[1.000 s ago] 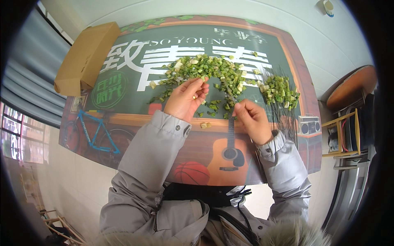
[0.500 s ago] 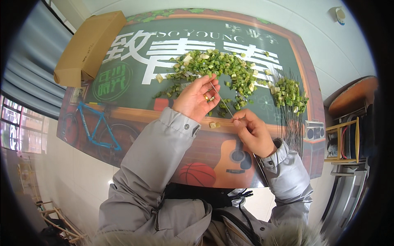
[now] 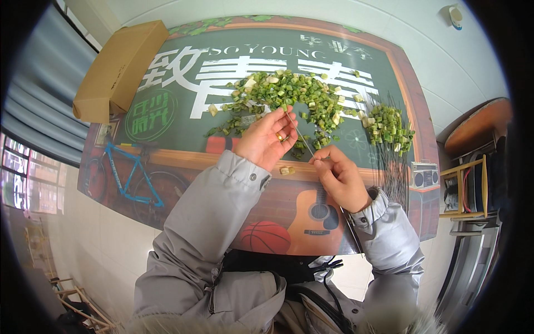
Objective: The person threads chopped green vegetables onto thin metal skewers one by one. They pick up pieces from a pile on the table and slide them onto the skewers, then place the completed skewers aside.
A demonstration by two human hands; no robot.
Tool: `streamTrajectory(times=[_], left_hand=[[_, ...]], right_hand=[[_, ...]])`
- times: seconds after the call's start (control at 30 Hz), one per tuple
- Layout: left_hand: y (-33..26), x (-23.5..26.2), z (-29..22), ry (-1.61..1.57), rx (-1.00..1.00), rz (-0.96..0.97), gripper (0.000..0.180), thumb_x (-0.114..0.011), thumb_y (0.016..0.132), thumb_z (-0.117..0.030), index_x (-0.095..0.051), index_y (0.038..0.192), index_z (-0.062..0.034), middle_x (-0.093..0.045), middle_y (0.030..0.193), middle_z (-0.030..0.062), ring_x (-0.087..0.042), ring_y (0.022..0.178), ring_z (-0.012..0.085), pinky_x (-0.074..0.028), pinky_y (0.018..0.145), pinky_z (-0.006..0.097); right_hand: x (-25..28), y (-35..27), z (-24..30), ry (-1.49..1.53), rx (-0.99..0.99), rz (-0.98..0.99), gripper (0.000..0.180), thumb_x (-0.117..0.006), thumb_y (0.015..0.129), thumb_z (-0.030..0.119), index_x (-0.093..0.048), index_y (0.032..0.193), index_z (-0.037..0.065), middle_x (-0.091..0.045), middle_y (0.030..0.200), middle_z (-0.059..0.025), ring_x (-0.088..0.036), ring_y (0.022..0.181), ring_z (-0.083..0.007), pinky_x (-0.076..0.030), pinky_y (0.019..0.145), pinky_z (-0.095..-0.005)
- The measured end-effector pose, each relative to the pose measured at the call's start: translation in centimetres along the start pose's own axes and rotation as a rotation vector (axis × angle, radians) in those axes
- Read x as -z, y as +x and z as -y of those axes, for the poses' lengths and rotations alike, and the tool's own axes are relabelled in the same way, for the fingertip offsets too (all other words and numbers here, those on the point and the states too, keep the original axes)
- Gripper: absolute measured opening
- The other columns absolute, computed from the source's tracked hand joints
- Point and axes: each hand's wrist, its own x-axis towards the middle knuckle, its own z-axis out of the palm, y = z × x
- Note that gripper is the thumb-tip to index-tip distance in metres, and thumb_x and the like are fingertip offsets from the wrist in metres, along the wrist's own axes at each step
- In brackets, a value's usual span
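My right hand (image 3: 340,177) pinches the lower end of a thin metal skewer (image 3: 302,139) that slants up to the left. My left hand (image 3: 266,140) is raised with its palm toward me. Its fingertips hold a small green vegetable piece against the skewer's tip. Just beyond both hands, a wide pile of chopped green and pale vegetable pieces (image 3: 289,92) lies on the printed table cover (image 3: 167,111). One loose pale piece (image 3: 286,171) sits on the cover between my wrists.
A smaller heap of green pieces (image 3: 389,127) rests on a bundle of thin skewers (image 3: 392,178) at the right. A long cardboard box (image 3: 117,69) lies at the table's far left corner. A wooden chair (image 3: 464,189) and a round wooden table (image 3: 478,125) stand to the right.
My left hand has come up off the green pile and turned palm up at the skewer's tip. My right hand has stayed close by with the skewer.
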Motion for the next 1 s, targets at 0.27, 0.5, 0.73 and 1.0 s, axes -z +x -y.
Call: streamTrajectory(times=[0.27, 0.5, 0.73, 1.0], left_hand=[[0.0, -0.2, 1.4, 0.053, -0.038, -0.002, 0.023, -0.055, 0.089, -0.022, -0.052, 0.105, -0.0061, -0.053, 0.098, 0.0044, -0.05, 0.091, 0.0141, -0.044, 0.083, 0.028], [-0.3, -0.5, 3.0, 0.114, 0.005, 0.082, 0.013, -0.053, 0.09, -0.019, -0.056, 0.098, -0.0096, -0.056, 0.094, 0.0024, -0.052, 0.09, 0.0135, -0.043, 0.082, 0.029], [-0.3, -0.3, 3.7, 0.136, 0.002, 0.198, 0.01, -0.052, 0.091, -0.016, -0.057, 0.098, -0.011, -0.058, 0.095, 0.0034, -0.053, 0.09, 0.0139, -0.043, 0.082, 0.029], [-0.6, -0.6, 4.3, 0.258, 0.008, 0.186, 0.013, -0.05, 0.091, -0.013, -0.054, 0.101, -0.0052, -0.057, 0.099, 0.0049, -0.054, 0.092, 0.0136, -0.043, 0.084, 0.029]], right_hand=[[-0.2, 0.1, -0.1, 0.014, 0.0, -0.027, 0.01, -0.044, 0.093, 0.01, -0.046, 0.1, 0.003, -0.041, 0.06, 0.0072, -0.033, 0.048, 0.0011, -0.024, 0.043, -0.0174], [0.2, 0.0, 0.0, -0.006, -0.01, -0.065, 0.008, -0.046, 0.092, 0.01, -0.046, 0.097, 0.003, -0.045, 0.061, 0.0049, -0.035, 0.048, 0.0006, -0.026, 0.042, -0.0188], [0.1, 0.0, 0.2, -0.001, 0.009, -0.105, 0.007, -0.047, 0.093, 0.01, -0.047, 0.095, 0.004, -0.043, 0.059, 0.006, -0.033, 0.047, 0.0003, -0.024, 0.042, -0.019], [0.1, 0.0, 0.5, 0.04, 0.028, -0.139, 0.005, -0.048, 0.092, 0.008, -0.046, 0.091, 0.003, -0.047, 0.066, 0.005, -0.036, 0.059, 0.0006, -0.028, 0.05, -0.0177]])
